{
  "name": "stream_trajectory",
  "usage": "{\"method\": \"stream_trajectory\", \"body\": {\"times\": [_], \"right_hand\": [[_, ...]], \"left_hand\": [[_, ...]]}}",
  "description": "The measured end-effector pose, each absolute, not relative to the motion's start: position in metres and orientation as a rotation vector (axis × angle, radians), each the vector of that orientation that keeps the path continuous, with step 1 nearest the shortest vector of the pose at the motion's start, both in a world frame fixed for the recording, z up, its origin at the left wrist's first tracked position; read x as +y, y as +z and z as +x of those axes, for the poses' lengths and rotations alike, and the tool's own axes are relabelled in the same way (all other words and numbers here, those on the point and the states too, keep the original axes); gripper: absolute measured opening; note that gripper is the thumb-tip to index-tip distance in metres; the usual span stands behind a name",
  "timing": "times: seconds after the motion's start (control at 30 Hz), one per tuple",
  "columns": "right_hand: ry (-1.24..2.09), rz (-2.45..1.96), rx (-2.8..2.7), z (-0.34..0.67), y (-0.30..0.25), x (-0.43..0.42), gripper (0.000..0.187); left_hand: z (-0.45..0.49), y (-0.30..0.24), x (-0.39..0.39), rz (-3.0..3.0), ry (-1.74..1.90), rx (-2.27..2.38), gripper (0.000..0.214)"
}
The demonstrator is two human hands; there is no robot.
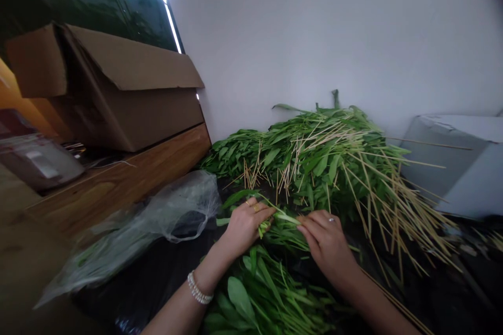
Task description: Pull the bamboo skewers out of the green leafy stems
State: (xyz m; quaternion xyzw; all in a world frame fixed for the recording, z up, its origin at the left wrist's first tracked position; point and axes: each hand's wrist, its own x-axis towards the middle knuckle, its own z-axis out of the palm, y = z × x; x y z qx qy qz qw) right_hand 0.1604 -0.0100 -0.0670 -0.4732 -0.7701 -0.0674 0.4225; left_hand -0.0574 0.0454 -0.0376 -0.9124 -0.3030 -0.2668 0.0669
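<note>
Greens in hand: sprig (283, 218) between left hand (245, 225) and right hand (326, 238)

Left hand is knuckles up with fingers curled shut on the sprig, gripping it near the leafy end. Gold rings (254, 207) sit on two of its fingers and a pearl bracelet (198, 288) on its wrist. Right hand lies palm down, fingers straight and pressed together, tips touching the sprig's other end. Can't tell if it pinches or just rests there. A thin ring (331, 219) shows on one right finger. The sprig runs between the two hands, low over the dark sheet (157, 277), pale stem toward the right hand.

Just beyond both hands is a big pile of greens (326, 162), leaves on top, with long straw-coloured stems fanning out past the right hand. Below the wrists, close to the body, lie loose leafy greens (255, 293) on the sheet. Just left of the left hand is a crumpled clear plastic bag (157, 220), some green inside. Further left and beyond stands a wooden ledge (129, 172) with an open cardboard box (118, 89) on it. Far right of the right hand is a grey box (459, 162), well apart. White wall (314, 36) behind the pile.
</note>
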Motion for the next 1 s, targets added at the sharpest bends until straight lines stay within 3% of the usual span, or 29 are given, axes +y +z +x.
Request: {"method": "stream_trajectory", "body": {"times": [0.33,0.67,0.83,1.0], "right_hand": [[-0.069,-1.160,-1.943,0.153,-0.069,-0.011,0.016],[-0.108,-1.278,-1.767,0.180,-0.072,0.003,0.014],[-0.196,-1.243,-1.821,0.173,-0.071,-0.002,0.014],[-0.284,-1.170,-1.927,0.157,-0.065,-0.013,0.016]], "left_hand": [[-0.057,-0.038,0.047,-2.644,-0.860,-0.955,0.013],[-0.099,-0.032,0.076,-2.241,-1.726,-1.726,0.019],[-0.082,-0.029,0.059,-2.394,-1.520,-1.271,0.011],[-0.061,-0.032,0.042,-2.589,-1.241,-0.871,0.023]]}}
